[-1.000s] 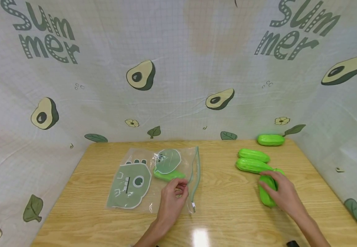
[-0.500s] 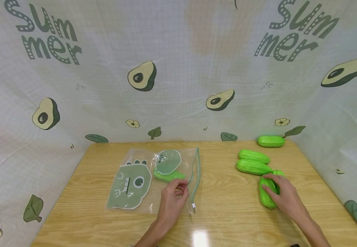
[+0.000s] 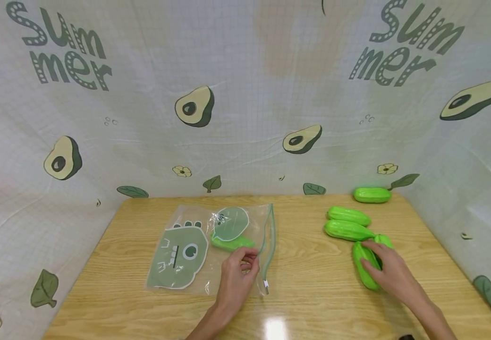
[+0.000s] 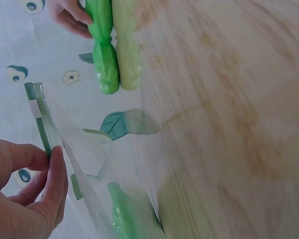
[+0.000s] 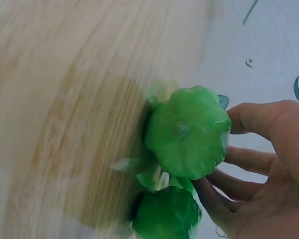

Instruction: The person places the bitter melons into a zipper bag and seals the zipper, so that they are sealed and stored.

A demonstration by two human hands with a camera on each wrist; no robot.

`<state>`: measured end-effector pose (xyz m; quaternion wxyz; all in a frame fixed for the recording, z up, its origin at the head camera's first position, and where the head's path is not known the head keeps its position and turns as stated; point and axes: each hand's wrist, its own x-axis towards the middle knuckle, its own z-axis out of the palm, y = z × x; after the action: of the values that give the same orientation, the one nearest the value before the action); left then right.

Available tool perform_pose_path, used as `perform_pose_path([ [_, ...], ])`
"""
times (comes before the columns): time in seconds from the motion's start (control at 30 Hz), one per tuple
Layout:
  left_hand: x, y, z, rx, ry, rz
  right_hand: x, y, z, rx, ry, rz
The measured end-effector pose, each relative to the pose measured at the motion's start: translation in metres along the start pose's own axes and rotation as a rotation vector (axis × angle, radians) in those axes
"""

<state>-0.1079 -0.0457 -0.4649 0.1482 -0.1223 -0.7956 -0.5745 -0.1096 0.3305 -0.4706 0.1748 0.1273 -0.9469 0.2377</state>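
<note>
My left hand [image 3: 238, 278] pinches the open edge of a clear zip bag [image 3: 177, 262] with green monster prints; it lies on the table. In the left wrist view, thumb and fingertips grip the green zip strip below its white slider [image 4: 35, 108]. Inside the bag lies a green toy cucumber [image 3: 228, 243], partly behind a print. On the right, my right hand [image 3: 392, 269] grips another ribbed green cucumber [image 3: 364, 270] from its right side. The right wrist view shows that cucumber end-on [image 5: 187, 132], beside the fingers. A further cucumber [image 3: 383, 240] lies partly hidden behind this hand.
Two cucumbers [image 3: 349, 223] lie side by side just beyond the right hand. One more [image 3: 372, 194] sits at the back right corner, by the cloth wall [image 3: 245, 156]. Wooden tabletop [image 3: 305, 264] stretches between the bag and the cucumbers.
The cucumber at my right hand has shifted slightly left and turned, its near end now angled to the right. My left hand and the bag stay put.
</note>
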Motion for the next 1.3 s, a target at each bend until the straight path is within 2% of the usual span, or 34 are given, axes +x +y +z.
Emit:
perform_pose_path([
  [0.57, -0.003, -0.002, 0.001, -0.006, 0.001, 0.009, 0.014, -0.011, -0.006, -0.027, -0.163, 0.147],
  [0.8, -0.003, -0.002, 0.002, -0.008, 0.000, 0.006, 0.017, -0.011, -0.004, -0.009, -0.185, 0.120],
  [1.0, -0.002, -0.001, 0.001, -0.007, -0.002, -0.007, 0.021, -0.013, -0.004, 0.035, -0.227, 0.138],
  [1.3, -0.001, -0.002, 0.000, -0.003, 0.001, 0.004, 0.028, -0.019, -0.002, 0.106, -0.220, 0.130],
])
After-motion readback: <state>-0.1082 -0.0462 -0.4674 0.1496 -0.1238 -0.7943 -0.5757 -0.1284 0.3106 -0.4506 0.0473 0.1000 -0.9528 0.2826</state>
